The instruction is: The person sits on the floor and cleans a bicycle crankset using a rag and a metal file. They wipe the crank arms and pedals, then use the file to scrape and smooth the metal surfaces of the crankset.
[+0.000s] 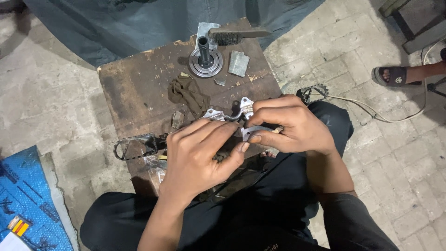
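Landmark: the dark wooden counter (134, 88), a worn board that stands on the stone floor in front of my knees.

Left hand: my left hand (197, 155) is over the near edge of the counter. The fingers (218, 132) are stretched forward and lie close together on top of the metal bracket (244, 116); the thumb comes up from below, so they pinch the left part of it.

Right hand: my right hand (290, 128) is over the near right corner of the counter. Its fingers are curled and pressed together around the right part of the bracket, and the thumb tip presses on a flat shiny piece of it.

Metal bracket: a small silver part with a bent dark rod in the middle. It is held between both hands, just above the near edge of the counter. If it touches the board, I cannot tell.

Brown rag (186, 95): it lies in the middle of the counter, just behind my hands.

Round hub with shaft (205, 58): it stands upright near the far edge of the counter.

Wire brush (237, 35): it lies at the far edge, just behind the hub.

Grey flat plate (238, 63): on the counter, just beside the hub, to its right.

Toothed black pedal (137, 146): at the near left edge of the counter, beside my left hand.

Sandalled foot (395, 75): another person's, on the floor well apart from the counter, to the right.
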